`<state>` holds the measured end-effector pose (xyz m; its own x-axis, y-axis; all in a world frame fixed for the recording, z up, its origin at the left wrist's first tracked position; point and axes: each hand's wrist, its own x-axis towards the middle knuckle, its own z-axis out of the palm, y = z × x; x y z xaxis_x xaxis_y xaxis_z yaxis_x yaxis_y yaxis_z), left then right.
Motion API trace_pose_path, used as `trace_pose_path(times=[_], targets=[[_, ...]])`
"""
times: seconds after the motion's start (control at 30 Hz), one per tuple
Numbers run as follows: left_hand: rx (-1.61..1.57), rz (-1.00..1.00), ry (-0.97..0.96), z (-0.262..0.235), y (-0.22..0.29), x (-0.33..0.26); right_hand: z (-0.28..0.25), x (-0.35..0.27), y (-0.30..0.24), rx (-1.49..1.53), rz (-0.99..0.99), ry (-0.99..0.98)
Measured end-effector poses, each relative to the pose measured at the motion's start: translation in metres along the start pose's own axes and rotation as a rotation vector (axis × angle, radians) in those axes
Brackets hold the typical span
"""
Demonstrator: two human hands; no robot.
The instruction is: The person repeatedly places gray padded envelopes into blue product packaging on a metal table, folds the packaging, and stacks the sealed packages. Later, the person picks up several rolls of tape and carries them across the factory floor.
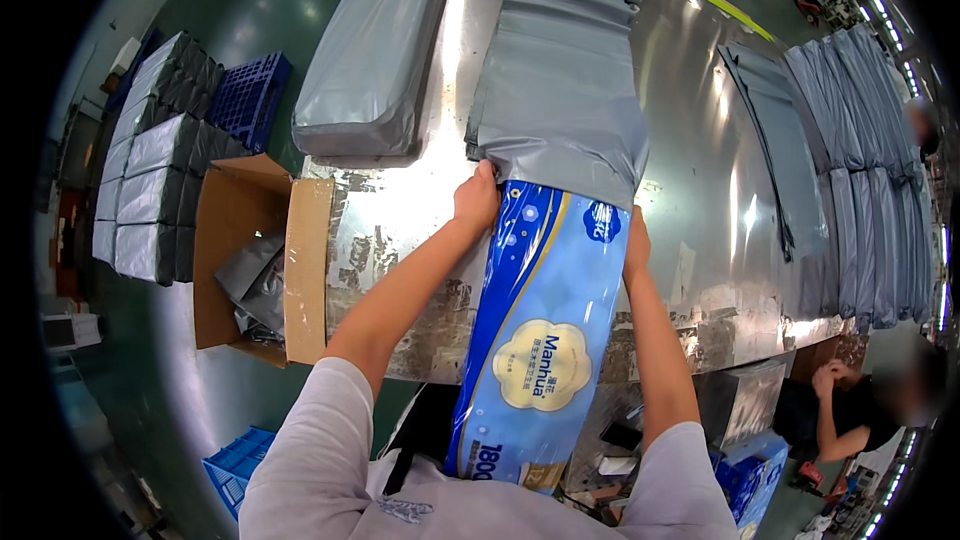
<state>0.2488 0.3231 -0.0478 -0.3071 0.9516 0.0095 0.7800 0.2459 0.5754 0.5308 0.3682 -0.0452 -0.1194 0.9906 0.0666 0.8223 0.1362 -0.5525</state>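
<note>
head view: blue tissue pack (545,290) was barely covered by gray plastic bag (565,145), most seemingly remaining unbagged; bag was pinched by left hand (478,198), right hand (637,243) grip indiscernible.

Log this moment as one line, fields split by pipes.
left hand: at near-left corner of gray bag | right hand: at its near-right corner | blue package: far end covered by gray bag
</note>
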Motion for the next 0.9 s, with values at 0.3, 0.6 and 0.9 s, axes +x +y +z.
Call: trace_pose_path(times=[0.3, 0.6, 0.9], targets=[[0.422, 0.088, -0.157, 0.003, -0.011, 0.012, -0.001, 0.039, 0.0, -0.187, -0.011, 0.087], [0.355, 0.196, -0.239, -0.006, -0.031, -0.041, -0.014, -0.048, 0.007, -0.381, -0.067, -0.468], [0.381, 0.594, -0.917, -0.072, -0.057, -0.312, -0.05, -0.356, 0.024, -0.382, -0.129, -0.77]])
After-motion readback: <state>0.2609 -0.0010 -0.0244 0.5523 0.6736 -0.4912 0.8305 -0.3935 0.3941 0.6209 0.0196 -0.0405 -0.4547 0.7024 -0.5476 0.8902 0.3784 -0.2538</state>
